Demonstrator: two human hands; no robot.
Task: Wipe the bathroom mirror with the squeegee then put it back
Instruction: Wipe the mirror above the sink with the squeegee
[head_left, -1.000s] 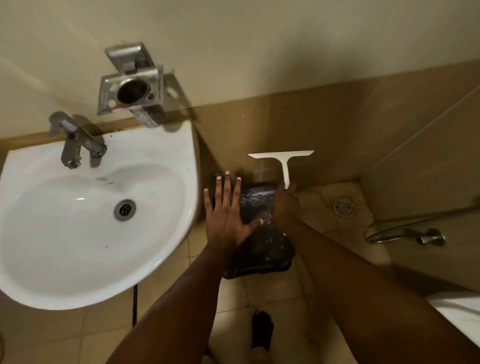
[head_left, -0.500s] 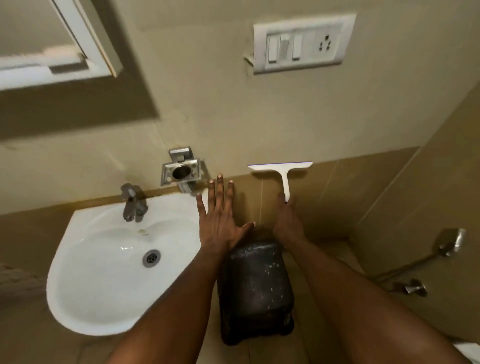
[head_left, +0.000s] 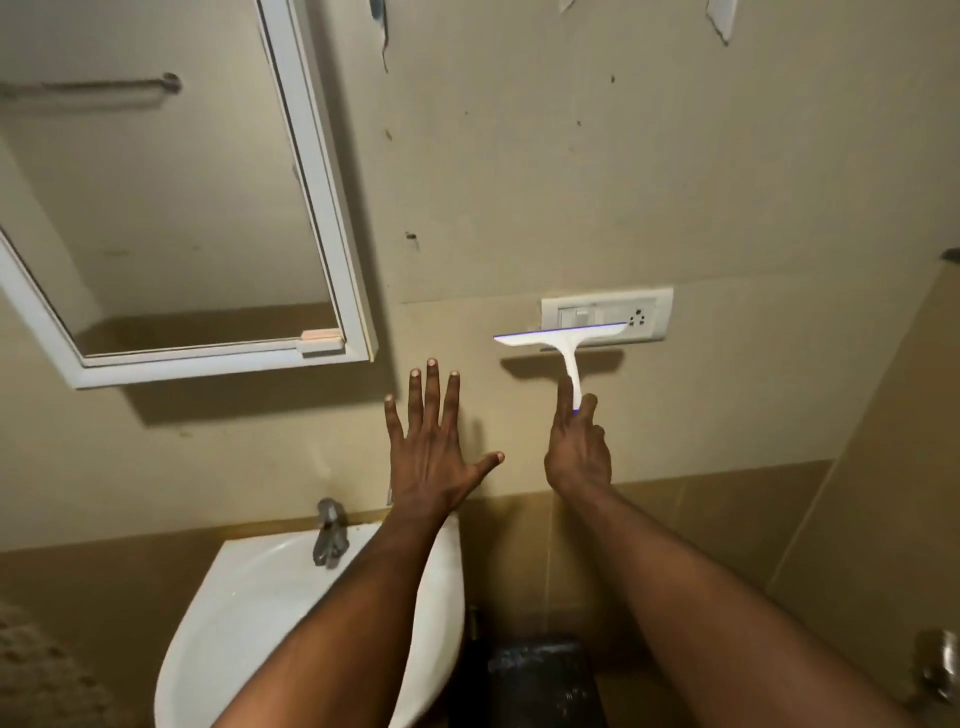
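My right hand (head_left: 576, 452) grips the lower end of the handle of a white squeegee (head_left: 563, 340), blade up and level, in front of the wall switch plate. The white-framed mirror (head_left: 171, 208) hangs on the wall up and to the left of the squeegee, apart from it. My left hand (head_left: 434, 447) is raised flat with its fingers spread, holding nothing, just below the mirror's lower right corner.
A white sink (head_left: 260, 623) with a metal tap (head_left: 328, 532) sits below the mirror, under my left forearm. A switch and socket plate (head_left: 641, 314) is behind the squeegee blade. A dark container (head_left: 540, 680) stands on the floor below. A metal fitting (head_left: 940, 670) shows at the right edge.
Both hands and the view have risen from floor level to the wall. The squeegee went up with my right hand to the switch plate, and the mirror came into view.
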